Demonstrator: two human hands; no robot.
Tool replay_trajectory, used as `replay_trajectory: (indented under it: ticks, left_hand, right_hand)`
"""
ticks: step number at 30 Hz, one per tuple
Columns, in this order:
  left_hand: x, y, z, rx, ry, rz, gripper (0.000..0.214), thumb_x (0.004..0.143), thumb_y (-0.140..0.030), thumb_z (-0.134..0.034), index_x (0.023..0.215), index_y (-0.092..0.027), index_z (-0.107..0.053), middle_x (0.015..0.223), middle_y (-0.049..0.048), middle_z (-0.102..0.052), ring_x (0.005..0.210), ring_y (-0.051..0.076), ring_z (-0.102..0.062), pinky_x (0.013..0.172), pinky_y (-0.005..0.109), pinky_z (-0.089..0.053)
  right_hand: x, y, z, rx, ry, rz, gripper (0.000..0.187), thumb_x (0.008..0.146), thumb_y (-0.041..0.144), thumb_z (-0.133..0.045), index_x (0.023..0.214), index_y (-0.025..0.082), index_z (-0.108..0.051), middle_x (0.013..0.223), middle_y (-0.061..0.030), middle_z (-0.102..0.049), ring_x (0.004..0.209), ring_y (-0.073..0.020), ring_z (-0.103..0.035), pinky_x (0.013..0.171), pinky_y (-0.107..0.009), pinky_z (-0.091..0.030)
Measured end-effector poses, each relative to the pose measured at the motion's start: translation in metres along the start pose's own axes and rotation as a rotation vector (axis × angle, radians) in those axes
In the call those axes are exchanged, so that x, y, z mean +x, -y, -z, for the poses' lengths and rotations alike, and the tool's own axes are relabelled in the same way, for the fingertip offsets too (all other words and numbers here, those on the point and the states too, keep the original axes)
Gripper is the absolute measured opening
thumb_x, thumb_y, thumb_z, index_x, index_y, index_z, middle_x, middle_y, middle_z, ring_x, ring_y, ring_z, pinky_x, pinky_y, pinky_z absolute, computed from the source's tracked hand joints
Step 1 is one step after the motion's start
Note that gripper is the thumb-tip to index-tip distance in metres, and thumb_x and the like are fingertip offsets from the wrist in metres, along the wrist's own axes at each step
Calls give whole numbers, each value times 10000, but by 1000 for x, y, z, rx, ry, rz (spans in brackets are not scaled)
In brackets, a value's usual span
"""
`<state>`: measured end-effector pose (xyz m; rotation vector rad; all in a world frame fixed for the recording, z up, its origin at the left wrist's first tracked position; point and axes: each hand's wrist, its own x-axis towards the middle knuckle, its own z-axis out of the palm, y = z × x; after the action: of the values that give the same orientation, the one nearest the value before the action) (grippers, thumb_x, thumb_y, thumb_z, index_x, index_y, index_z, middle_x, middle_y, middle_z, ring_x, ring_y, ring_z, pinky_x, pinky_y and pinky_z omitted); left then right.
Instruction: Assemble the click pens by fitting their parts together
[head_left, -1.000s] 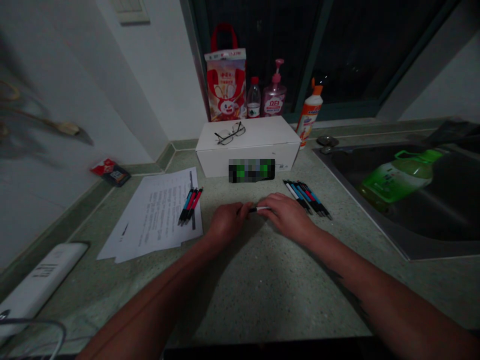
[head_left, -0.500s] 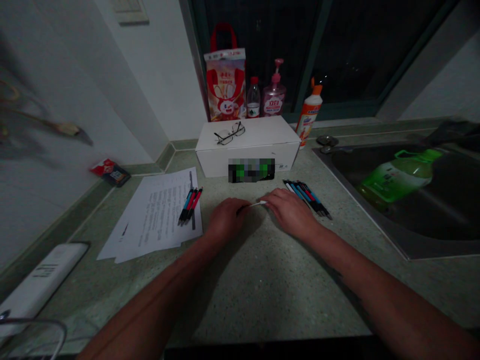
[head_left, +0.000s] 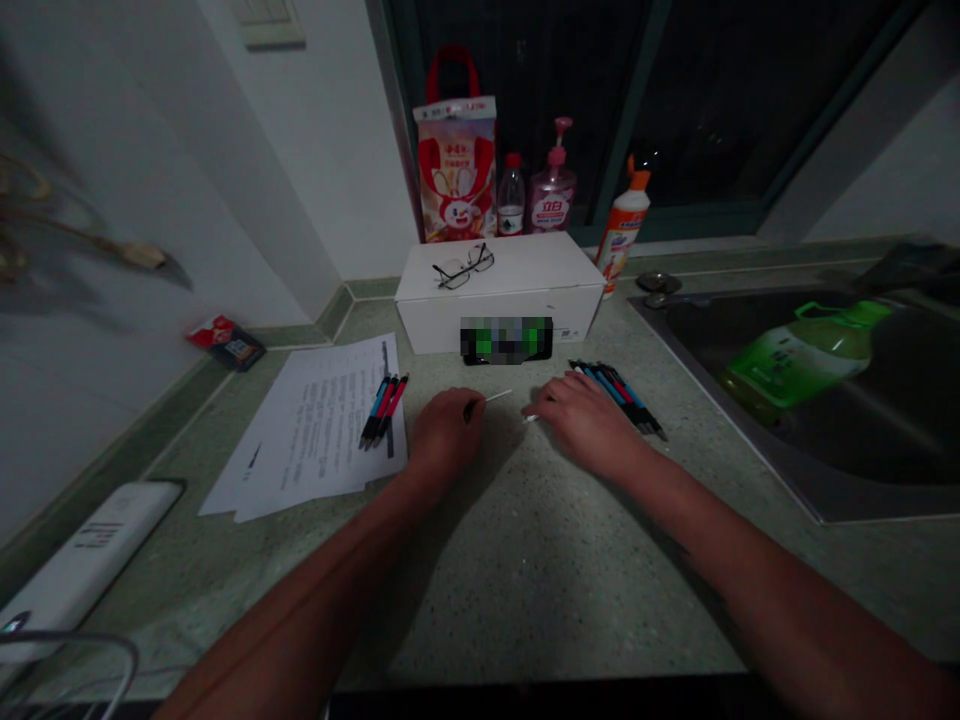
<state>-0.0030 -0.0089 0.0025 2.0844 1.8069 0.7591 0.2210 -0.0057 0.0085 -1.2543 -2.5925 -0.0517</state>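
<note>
My left hand (head_left: 442, 440) is closed on the dark grip end of a pen part, and its thin white refill (head_left: 495, 398) sticks out to the right. A small gap separates it from my right hand (head_left: 581, 420), which is closed on a white pen piece (head_left: 530, 417). Both hands rest on the green speckled counter (head_left: 525, 560). Several pens (head_left: 619, 395) lie just right of my right hand. Three pens (head_left: 384, 408) lie on printed sheets of paper (head_left: 319, 430) to the left.
A white box (head_left: 502, 290) with glasses (head_left: 463, 266) on top stands behind the hands. Behind it are a red-handled bag (head_left: 457, 160), a small water bottle (head_left: 511, 198), a pink pump bottle (head_left: 551, 195) and an orange-capped bottle (head_left: 622, 225). A green jug (head_left: 802, 350) lies in the sink at right. A white device (head_left: 82, 560) lies at left.
The hands held one pen together. They have pulled apart: the left hand keeps the end with the refill showing, the right hand has drawn the white piece off to the right.
</note>
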Motion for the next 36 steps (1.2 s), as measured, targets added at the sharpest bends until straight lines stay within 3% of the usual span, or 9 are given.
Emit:
replay_trajectory:
  ticks: [5, 10, 14, 18, 21, 28, 36]
  left_hand:
    - [1, 3, -3, 0, -5, -6, 231, 957, -278, -533, 942, -206, -751, 986, 96, -747, 942, 272, -662, 841, 409, -490]
    - [1, 3, -3, 14, 8, -20, 232, 956, -266, -537, 963, -208, -762, 992, 83, -751, 942, 262, -666, 835, 393, -494]
    - [0, 2, -3, 24, 5, -67, 226, 961, -263, -546, 949, -211, -766, 975, 78, -750, 919, 253, -666, 831, 383, -498]
    - [-4, 0, -5, -18, 68, -202, 212, 964, -244, -566, 1001, -209, -772, 976, 75, -756, 934, 245, -677, 859, 383, -511]
    - [-6, -1, -7, -80, 117, -313, 214, 966, -240, -580, 1067, -231, -769, 989, 64, -762, 948, 232, -685, 877, 374, -519]
    - [-1, 1, -5, -73, 58, -109, 231, 940, -247, -615, 1119, -240, -762, 1107, 85, -770, 1032, 278, -693, 930, 411, -524]
    - [0, 2, 0, -30, 71, -104, 211, 955, -255, -556, 978, -233, -765, 1022, 75, -768, 965, 267, -687, 851, 389, -509]
  right_hand:
    - [-1, -8, -1, 58, -11, -100, 332, 928, 82, -552, 1120, 228, -780, 1001, -94, -713, 1003, -281, -618, 956, -456, -450]
    - [5, -6, -16, 133, -36, -102, 231, 960, 153, -588, 1098, 219, -761, 1046, -81, -742, 998, -265, -644, 934, -432, -468]
    - [5, -4, -16, 153, -104, -120, 205, 964, 198, -612, 1130, 191, -733, 1075, -105, -733, 1036, -285, -647, 950, -451, -475]
    - [3, 2, -7, 219, -171, -89, 268, 991, 288, -607, 1220, 174, -685, 1149, -124, -712, 1091, -289, -632, 960, -446, -476]
    - [3, 6, -4, 219, -115, -35, 186, 1001, 301, -595, 1079, 193, -725, 1011, -90, -724, 991, -274, -638, 892, -421, -484]
    - [1, -7, 2, 162, -137, -131, 173, 996, 229, -566, 934, 203, -725, 928, -89, -706, 915, -263, -624, 840, -399, -463]
    - [-1, -19, 5, 156, -81, -164, 166, 969, 209, -576, 912, 214, -733, 938, -92, -704, 916, -267, -630, 838, -406, -465]
